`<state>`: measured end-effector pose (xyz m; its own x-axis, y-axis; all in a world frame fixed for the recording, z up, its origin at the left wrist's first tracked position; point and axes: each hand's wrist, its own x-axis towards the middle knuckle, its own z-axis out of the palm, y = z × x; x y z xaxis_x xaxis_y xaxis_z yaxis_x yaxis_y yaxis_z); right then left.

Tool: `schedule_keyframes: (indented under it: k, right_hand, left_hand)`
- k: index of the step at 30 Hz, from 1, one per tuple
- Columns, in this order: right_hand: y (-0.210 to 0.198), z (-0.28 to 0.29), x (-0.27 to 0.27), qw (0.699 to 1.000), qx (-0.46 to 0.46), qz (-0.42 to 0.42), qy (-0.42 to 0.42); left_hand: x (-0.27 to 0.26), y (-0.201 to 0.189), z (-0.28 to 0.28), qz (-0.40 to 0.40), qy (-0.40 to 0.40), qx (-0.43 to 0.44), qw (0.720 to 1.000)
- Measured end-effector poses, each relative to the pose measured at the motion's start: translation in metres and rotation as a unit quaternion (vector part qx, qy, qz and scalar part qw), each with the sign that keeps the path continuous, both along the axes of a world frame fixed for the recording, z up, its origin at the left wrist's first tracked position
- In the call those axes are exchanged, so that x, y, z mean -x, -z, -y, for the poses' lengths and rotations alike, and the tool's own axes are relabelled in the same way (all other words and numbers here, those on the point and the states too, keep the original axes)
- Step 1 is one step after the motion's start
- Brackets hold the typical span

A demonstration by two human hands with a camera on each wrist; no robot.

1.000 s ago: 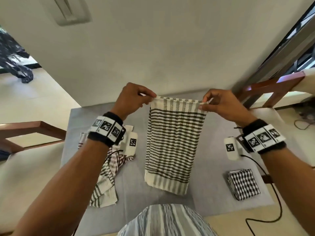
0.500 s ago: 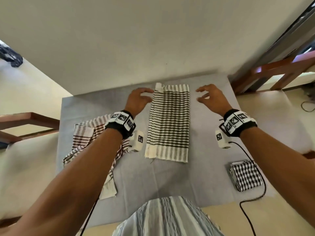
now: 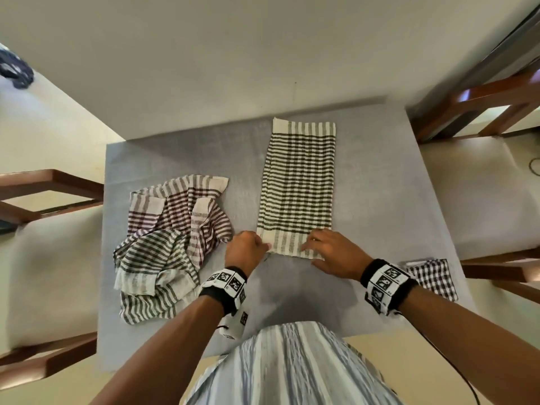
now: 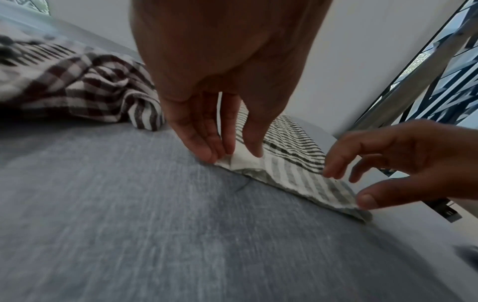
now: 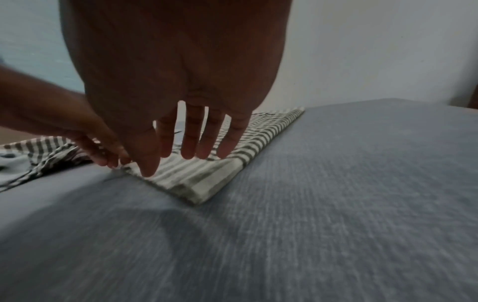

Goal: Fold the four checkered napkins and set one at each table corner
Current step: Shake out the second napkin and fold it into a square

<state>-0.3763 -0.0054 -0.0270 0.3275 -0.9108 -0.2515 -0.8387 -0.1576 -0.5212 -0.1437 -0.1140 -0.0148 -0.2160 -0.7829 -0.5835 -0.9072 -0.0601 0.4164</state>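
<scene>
A long folded green-and-cream checkered napkin [image 3: 298,182] lies flat down the middle of the grey table [image 3: 374,176]. My left hand [image 3: 264,247] pinches its near-left corner, thumb on top and fingers at the edge, as the left wrist view shows [image 4: 232,153]. Over the near-right end my right hand [image 3: 314,249] rests with straight, spread fingers [image 5: 191,149], the thumb touching the near edge. A small folded black-and-white napkin [image 3: 432,277] sits at the near-right table corner. Two unfolded napkins [image 3: 172,235] lie crumpled in a pile to the left.
Wooden chairs with cream seats stand at the left side [image 3: 52,258] and the right side [image 3: 482,185] of the table. A pale wall runs along the table's far edge. A black cable hangs off my right wrist.
One second ago both hands held the napkin up by its top edge. It now lies flat on the table, and both hands have come back from its far end to its near end.
</scene>
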Motion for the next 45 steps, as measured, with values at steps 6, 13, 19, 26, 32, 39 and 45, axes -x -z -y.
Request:
schedule_keyframes:
  k: [6,13,19,26,32,39,45]
  right_hand:
    - [0.006,0.004,-0.019,0.998,-0.032,-0.059,0.001]
    - [0.006,0.009,-0.024,0.997,-0.052,-0.061,0.021]
    - [0.004,0.004,-0.027,0.997,-0.046,-0.055,0.042]
    - [0.007,0.0,-0.033,0.996,-0.012,-0.081,0.04]
    - [0.008,-0.003,-0.036,0.996,0.01,-0.074,0.051]
    - [0.009,-0.018,-0.035,0.982,0.042,-0.126,0.134]
    - [0.016,-0.032,-0.028,0.973,0.071,-0.094,0.198]
  left_hand:
    - [0.009,0.006,-0.005,0.023,-0.014,0.016,0.999]
    - [0.015,-0.004,-0.008,-0.094,-0.102,0.028,0.99]
    - [0.001,0.0,-0.006,-0.239,-0.169,0.027,0.956]
    - [-0.01,0.011,-0.018,-0.15,-0.211,0.019,0.966]
    - [-0.002,0.01,-0.02,-0.079,-0.209,0.058,0.973]
    - [0.001,0.009,-0.021,-0.057,-0.204,0.077,0.974]
    - [0.0,0.009,-0.023,-0.04,-0.18,0.092,0.979]
